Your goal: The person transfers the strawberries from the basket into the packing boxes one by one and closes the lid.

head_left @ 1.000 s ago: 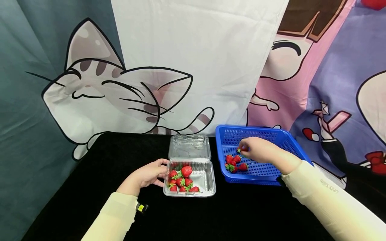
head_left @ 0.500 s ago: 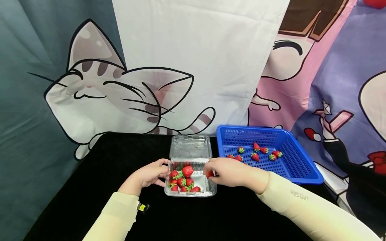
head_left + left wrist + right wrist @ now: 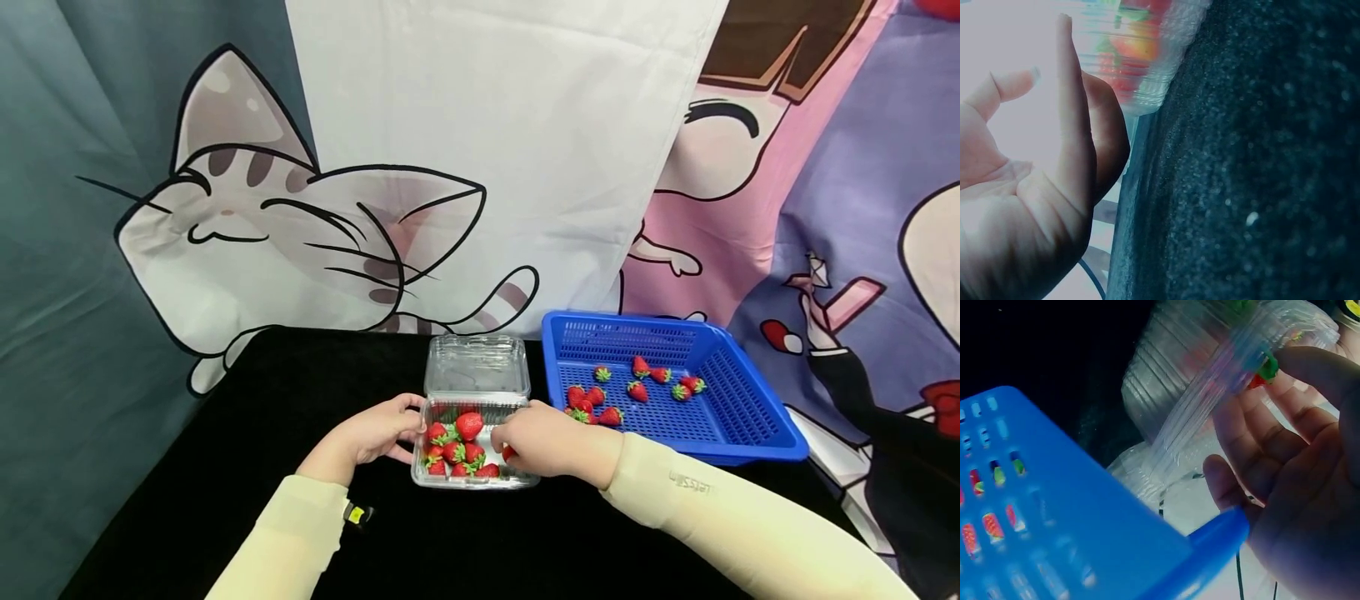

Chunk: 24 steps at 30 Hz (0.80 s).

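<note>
A clear plastic clamshell box (image 3: 467, 484) stands on the black cloth, its base holding several strawberries (image 3: 469, 426) on the left side. At its left wall, my left hand (image 3: 378, 429) grips the edge, thumb near the rim and other fingers outside. My right hand (image 3: 555, 442) is over the right part of the box and pinches a strawberry (image 3: 509, 452), mostly hidden by the fingers. Green leaves of that strawberry (image 3: 1267, 367) show at the fingertips in the right wrist view. In the left wrist view, my left hand (image 3: 1054, 162) is beside the box wall (image 3: 1154, 87).
A blue plastic basket (image 3: 738, 400) to the right holds several more strawberries (image 3: 637, 391). The box's clear lid (image 3: 477, 364) lies opened backward. Behind the black-covered table (image 3: 315, 367) hangs a printed cloth (image 3: 525, 125) with a cartoon cat.
My right hand has come left from the blue basket with a strawberry and reached over the clamshell box. My left hand has kept its place at the box's left edge.
</note>
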Available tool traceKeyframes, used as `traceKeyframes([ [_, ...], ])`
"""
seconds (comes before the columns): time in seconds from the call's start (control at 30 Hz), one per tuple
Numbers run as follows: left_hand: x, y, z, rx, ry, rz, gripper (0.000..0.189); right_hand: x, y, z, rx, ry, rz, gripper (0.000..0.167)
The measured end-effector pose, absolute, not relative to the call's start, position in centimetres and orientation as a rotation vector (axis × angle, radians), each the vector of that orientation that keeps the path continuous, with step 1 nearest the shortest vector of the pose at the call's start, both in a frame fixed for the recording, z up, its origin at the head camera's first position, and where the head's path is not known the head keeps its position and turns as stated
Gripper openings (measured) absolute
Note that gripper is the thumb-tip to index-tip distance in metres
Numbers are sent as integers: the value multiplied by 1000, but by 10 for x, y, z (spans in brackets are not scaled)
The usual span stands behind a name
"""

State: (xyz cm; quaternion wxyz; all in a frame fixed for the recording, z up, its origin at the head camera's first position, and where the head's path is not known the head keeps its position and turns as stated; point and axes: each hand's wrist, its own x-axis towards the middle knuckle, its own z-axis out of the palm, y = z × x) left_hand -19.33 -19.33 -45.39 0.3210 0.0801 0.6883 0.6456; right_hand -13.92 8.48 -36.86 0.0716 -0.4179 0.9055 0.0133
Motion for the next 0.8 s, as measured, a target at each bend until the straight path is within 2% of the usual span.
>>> traceKeyframes([
  [0.27, -194, -192, -455, 178, 1787, 1708, 59, -148, 74, -388, -1189, 2703, 99, 8],
  [0.53, -197, -190, -455, 177, 1795, 1702, 58, -148, 72, -389, -1122, 2688, 146, 7],
  [0.8, -194, -193, -455, 208, 1805, 1697, 58, -147, 68, -387, -1051, 2632, 138, 15],
])
